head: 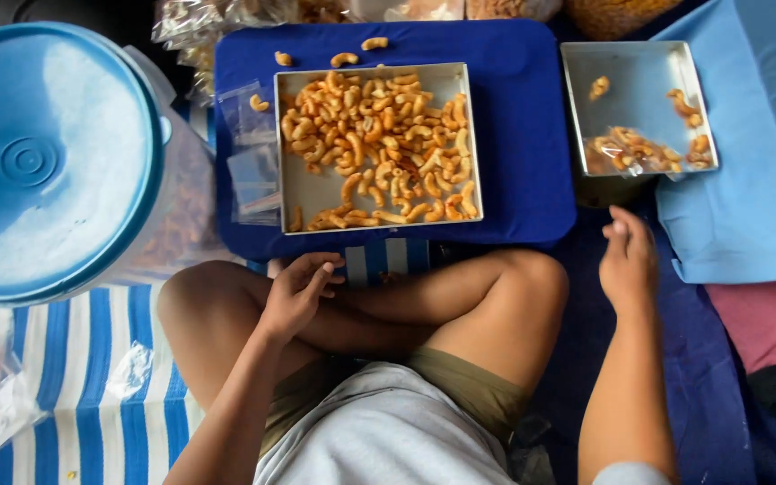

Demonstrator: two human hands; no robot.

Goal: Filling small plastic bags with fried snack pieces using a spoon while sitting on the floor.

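I sit cross-legged behind a square metal tray (307, 193) holding several orange curved snack pieces (388, 144), which rests on a dark blue board (523, 135). My left hand (296, 289) rests on my knee just below the tray, fingers loosely curled, holding nothing. My right hand (629, 259) hovers over the blue cloth below a smaller metal tray (635, 67), fingers drawn together; nothing is visible in it. That smaller tray holds a clear filled snack bag (626, 153) and a few loose pieces.
A big clear container with a blue lid (47, 162) stands at the left. Small empty clear bags (253, 171) lie beside the square tray. Loose snack pieces (343, 58) sit on the board. A light blue cloth (747, 180) lies right; a striped mat (101, 359) lies below.
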